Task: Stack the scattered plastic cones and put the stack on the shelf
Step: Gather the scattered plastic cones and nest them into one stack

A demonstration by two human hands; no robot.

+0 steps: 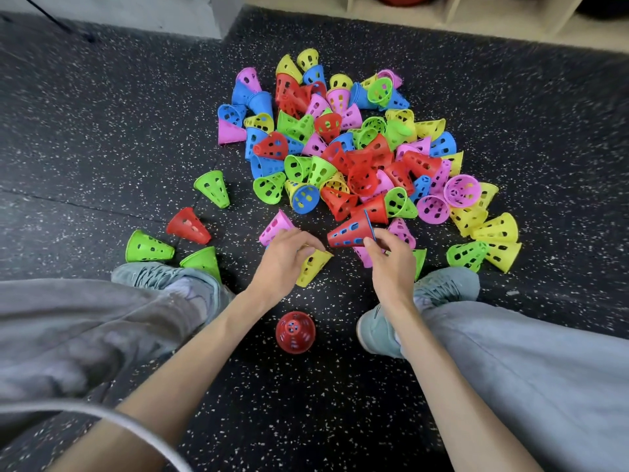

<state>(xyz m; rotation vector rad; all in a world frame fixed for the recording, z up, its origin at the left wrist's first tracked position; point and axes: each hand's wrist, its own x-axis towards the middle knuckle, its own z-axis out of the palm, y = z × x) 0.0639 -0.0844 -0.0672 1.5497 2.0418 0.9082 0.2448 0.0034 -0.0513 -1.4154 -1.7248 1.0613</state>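
Note:
A heap of perforated plastic cones in red, blue, green, yellow and pink lies on the floor ahead of me. My right hand grips the rim of a red cone with a blue cone nested inside it, held sideways above the floor. My left hand is closed on a yellow cone lying on its side, next to a pink cone. Between my feet a red cone stands upright on the floor. The wooden shelf runs along the top of the view.
I crouch on a black speckled rubber floor, with my grey shoes on either side of my hands. Loose green cones and a red cone lie to the left. A grey wall base stands beside the shelf.

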